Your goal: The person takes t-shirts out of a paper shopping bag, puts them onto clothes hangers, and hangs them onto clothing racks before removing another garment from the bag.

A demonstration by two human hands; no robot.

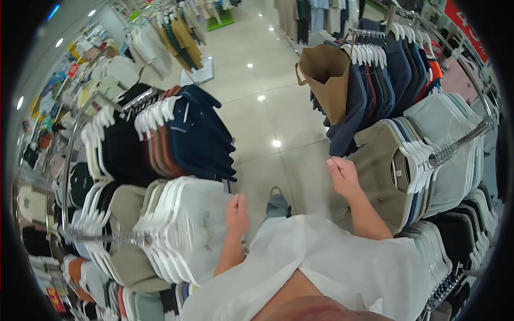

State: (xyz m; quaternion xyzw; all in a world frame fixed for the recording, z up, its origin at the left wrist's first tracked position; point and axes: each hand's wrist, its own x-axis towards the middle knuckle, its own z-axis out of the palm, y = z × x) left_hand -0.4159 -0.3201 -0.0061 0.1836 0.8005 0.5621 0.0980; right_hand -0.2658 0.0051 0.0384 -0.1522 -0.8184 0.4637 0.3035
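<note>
My left hand point(236, 215) is beside the white shirts point(201, 224) on the left rack, its fingers curled and nothing visible in it. Farther forward on the right, my right hand point(343, 175) is closed in a loose fist, with no object showing. It is near the olive-brown shirt point(375, 166) and below the dark blue garments point(348, 125). Whether either hand touches the clothes cannot be made out. A brown paper bag point(336, 88), open at the top, hangs at the end of the right rack.
Metal racks point(65, 187) with clothes on white hangers line both sides. A tiled floor aisle point(262, 125) runs ahead between them. Dark navy shirts point(201, 134) jut toward the aisle at left. A white base point(198, 72) stands on the floor farther ahead.
</note>
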